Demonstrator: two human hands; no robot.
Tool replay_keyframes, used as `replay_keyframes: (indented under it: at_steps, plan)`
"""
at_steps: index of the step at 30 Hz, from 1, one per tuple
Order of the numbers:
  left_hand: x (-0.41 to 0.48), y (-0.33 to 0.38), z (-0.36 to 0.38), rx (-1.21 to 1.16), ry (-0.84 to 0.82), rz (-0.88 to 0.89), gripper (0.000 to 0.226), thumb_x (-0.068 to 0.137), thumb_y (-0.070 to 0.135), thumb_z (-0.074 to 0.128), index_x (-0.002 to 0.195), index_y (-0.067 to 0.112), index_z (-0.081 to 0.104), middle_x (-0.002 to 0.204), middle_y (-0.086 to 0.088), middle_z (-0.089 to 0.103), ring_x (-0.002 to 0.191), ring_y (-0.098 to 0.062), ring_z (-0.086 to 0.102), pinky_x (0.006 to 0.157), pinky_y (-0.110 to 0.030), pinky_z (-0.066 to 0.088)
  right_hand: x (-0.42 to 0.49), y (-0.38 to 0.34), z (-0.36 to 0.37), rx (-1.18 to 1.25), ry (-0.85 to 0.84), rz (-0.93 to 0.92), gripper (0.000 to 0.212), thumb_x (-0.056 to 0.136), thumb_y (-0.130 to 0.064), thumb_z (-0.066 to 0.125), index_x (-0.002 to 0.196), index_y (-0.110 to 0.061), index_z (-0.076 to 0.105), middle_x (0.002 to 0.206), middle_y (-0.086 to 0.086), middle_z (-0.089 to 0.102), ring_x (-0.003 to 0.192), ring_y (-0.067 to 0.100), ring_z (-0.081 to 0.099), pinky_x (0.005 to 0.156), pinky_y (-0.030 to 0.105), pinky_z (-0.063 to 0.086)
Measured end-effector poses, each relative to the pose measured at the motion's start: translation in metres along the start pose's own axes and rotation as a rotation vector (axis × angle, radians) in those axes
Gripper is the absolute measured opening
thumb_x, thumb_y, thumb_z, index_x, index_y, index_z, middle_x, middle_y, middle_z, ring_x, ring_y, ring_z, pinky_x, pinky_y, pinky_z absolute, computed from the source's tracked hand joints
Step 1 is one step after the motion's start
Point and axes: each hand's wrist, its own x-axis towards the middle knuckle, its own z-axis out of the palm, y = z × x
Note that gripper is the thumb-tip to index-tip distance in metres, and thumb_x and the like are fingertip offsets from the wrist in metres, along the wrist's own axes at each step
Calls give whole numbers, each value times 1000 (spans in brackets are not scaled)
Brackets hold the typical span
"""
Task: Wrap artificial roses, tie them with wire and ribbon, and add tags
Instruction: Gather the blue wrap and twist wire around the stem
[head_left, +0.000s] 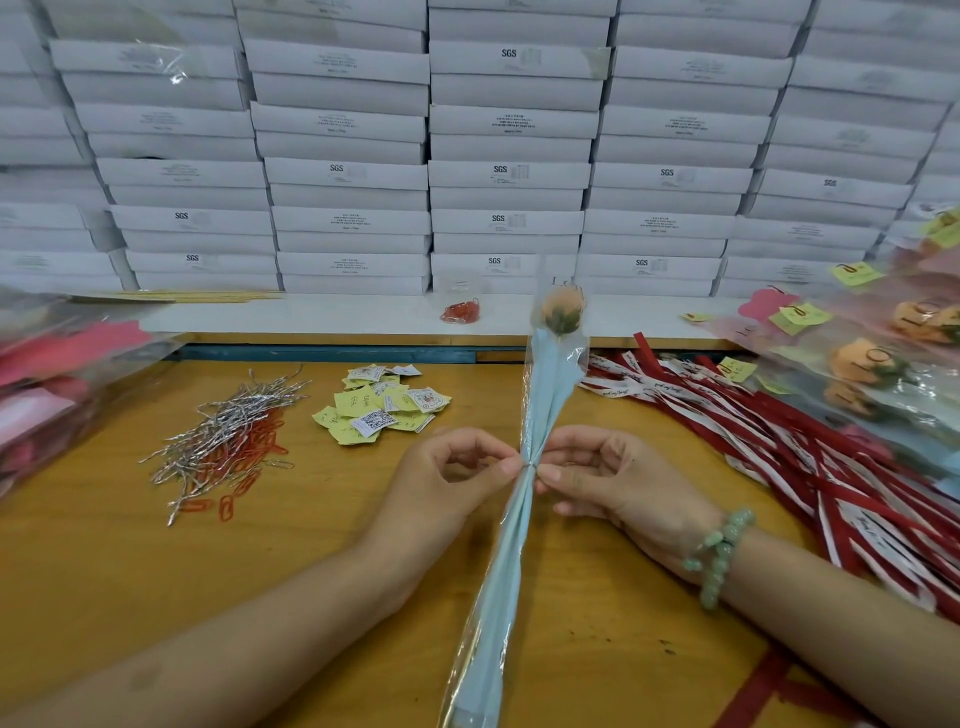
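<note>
The left grip (457, 480) and the right grip (597, 475) meet at the waist of the wrapped rose (548, 395). Each is narrow, thumb and forefinger pinching the cinched wrap from its own side, the other fingers curled loosely behind. A thin band shows at the pinch, too small to tell as wire. The rose lies along the middle of the worktop (130, 571), raised at the far end, its peach bloom (562, 310) at 12 o'clock and its stem end at 6 o'clock, sheathed in pale blue paper and clear film.

From the hands, silver wire ties (228, 421) lie heaped at 10 o'clock over red paper clips (249, 457). Yellow and white tags (379, 405) sit at 11 o'clock. Red and white ribbons (779, 431) fan out at 3 o'clock, and finished roses (883, 364) are stacked at 2 o'clock. White boxes (509, 171) wall the far side at 12 o'clock. A green bead bracelet (719, 553) circles the right wrist.
</note>
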Motion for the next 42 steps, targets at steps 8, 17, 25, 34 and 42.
replay_keyframes:
  at_steps: [8, 17, 25, 34, 42]
  plan:
    - [-2, 4, 1, -77, -71, -6, 10, 86, 12, 69, 84, 16, 78, 84, -3, 76, 79, -11, 67, 71, -16, 52, 1, 1, 1, -2, 19, -15, 44, 68, -8, 71, 110, 4, 64, 87, 7, 69, 75, 11, 69, 57, 17, 55]
    - [-5, 9, 4, -43, -124, -23, 21, 73, 37, 76, 79, 17, 78, 80, -11, 72, 74, -14, 62, 69, -23, 49, -2, 3, 3, -120, 29, -74, 25, 65, -15, 74, 89, -12, 68, 82, -4, 70, 72, 9, 68, 53, 17, 53]
    - [-3, 7, 0, -148, -131, -70, 24, 75, 35, 72, 88, 16, 80, 88, -8, 76, 84, -13, 67, 78, -22, 52, -4, 2, 8, -192, -3, -99, 13, 81, -12, 67, 95, -12, 67, 91, -1, 73, 89, 11, 70, 58, 20, 56]
    - [0, 4, -2, -208, -130, -89, 25, 74, 35, 73, 90, 16, 79, 85, -5, 75, 80, -9, 68, 72, -17, 50, -4, 2, 10, -267, -14, -69, 6, 90, -11, 61, 95, -10, 63, 77, 2, 73, 70, 10, 68, 54, 18, 53]
    - [0, 0, -1, -204, -87, -81, 27, 71, 32, 75, 90, 14, 78, 85, -4, 75, 77, -8, 66, 72, -20, 51, -4, -1, 10, -150, 36, -47, 14, 87, -10, 64, 100, -6, 59, 73, 5, 70, 64, 9, 64, 52, 18, 52]
